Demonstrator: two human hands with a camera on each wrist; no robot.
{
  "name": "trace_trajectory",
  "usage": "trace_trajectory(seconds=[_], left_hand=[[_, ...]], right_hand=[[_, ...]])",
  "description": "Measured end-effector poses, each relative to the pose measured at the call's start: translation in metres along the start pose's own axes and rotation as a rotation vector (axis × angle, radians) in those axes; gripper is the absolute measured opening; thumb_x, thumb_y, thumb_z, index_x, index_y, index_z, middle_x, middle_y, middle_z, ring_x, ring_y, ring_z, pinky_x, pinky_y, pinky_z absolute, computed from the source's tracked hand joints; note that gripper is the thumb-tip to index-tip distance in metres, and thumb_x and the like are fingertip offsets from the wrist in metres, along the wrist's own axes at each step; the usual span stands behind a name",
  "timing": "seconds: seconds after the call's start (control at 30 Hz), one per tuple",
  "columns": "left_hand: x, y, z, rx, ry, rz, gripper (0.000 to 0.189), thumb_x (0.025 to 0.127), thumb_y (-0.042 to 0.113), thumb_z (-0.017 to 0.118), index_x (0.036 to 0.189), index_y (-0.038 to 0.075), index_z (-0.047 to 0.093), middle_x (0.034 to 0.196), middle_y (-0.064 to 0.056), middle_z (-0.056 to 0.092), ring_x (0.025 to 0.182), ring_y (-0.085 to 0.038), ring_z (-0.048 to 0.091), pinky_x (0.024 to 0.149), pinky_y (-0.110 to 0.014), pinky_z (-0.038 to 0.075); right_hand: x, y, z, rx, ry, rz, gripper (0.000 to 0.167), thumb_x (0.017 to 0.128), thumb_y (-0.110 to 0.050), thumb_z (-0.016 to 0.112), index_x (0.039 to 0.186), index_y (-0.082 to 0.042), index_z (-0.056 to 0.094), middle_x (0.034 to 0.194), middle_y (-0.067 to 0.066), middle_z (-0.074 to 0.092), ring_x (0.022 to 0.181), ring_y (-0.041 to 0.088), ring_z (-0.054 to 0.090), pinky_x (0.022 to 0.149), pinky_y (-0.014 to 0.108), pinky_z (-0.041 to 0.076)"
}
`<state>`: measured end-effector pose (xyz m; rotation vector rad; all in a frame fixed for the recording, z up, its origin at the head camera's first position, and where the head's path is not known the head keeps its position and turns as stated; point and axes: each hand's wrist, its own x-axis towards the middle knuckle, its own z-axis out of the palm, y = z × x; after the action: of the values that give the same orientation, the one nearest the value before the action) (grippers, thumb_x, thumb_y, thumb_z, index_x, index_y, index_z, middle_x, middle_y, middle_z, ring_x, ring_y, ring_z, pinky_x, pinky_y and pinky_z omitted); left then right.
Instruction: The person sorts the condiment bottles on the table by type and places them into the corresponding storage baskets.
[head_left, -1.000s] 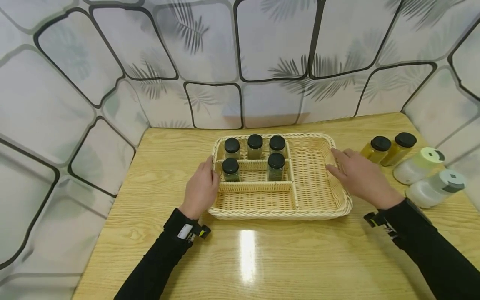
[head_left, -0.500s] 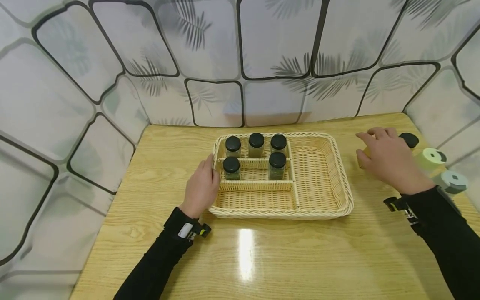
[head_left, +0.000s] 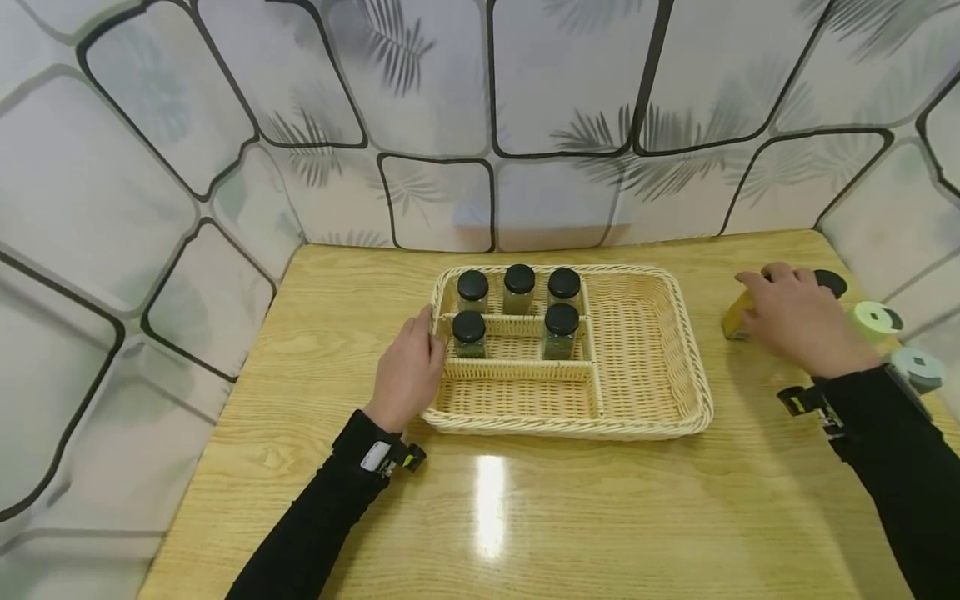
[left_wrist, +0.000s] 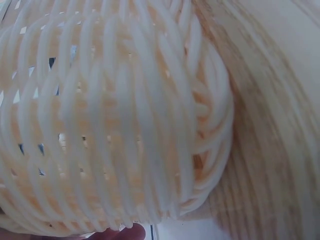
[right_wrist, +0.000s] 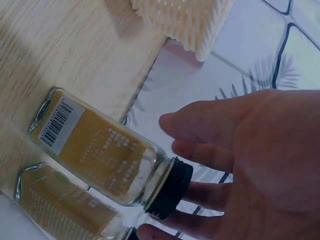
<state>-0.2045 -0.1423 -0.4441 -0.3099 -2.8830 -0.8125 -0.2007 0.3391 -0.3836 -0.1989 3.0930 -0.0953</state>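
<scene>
While the left hand (head_left: 407, 367) is gripping the basket (head_left: 630, 358), which is running lengthwise left-to-right, the right hand (head_left: 802, 321) is hovering, fingers loosely apart, by a yellow jar (right_wrist: 95, 145) that's standing cap-up on the counter (head_left: 600, 517).

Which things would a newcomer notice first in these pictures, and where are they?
Most likely the pale woven basket in the middle of the head view, with five black-capped jars standing in its left part. Next, the left hand holds the basket's left side, while the right hand is at the black cap of a yellow-filled jar, right of the basket.
</scene>
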Motion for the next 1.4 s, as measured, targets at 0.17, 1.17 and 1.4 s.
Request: trace_trajectory(seconds=[0.17, 1.17, 1.4], left_hand=[[0.001, 0.001, 0.001, -0.001, -0.001, 0.003, 0.052, 0.106, 0.017, 0.038, 0.154, -0.002, 0.036, 0.118, -0.022, 0.06, 0.064, -0.021, 0.049, 0.053, -0.031, 0.037], [0.0, 0.0, 0.002, -0.002, 0.021, -0.002, 0.052, 0.104, 0.017, 0.039, 0.153, -0.001, 0.038, 0.118, -0.022, 0.061, 0.066, -0.022, 0.054, 0.053, -0.033, 0.043], [0.0, 0.0, 0.0, 0.0, 0.029, 0.009, 0.052, 0.105, 0.016, 0.039, 0.153, -0.002, 0.038, 0.116, -0.022, 0.061, 0.066, -0.022, 0.054, 0.053, -0.034, 0.043]], right_hand=[[0.002, 0.005, 0.0, 0.056, -0.039, 0.002, 0.048, 0.095, -0.002, 0.051, 0.14, 0.013, 0.045, 0.129, 0.042, 0.039, 0.114, 0.061, 0.034, 0.094, 0.071, 0.033], [0.002, 0.007, -0.01, 0.057, -0.01, -0.06, 0.044, 0.096, -0.011, 0.059, 0.131, 0.015, 0.054, 0.12, 0.039, 0.055, 0.097, 0.046, 0.058, 0.077, 0.055, 0.047], [-0.001, -0.009, -0.025, 0.031, 0.045, -0.027, 0.046, 0.096, -0.013, 0.058, 0.132, 0.015, 0.054, 0.116, 0.04, 0.056, 0.077, 0.036, 0.054, 0.065, 0.047, 0.039]])
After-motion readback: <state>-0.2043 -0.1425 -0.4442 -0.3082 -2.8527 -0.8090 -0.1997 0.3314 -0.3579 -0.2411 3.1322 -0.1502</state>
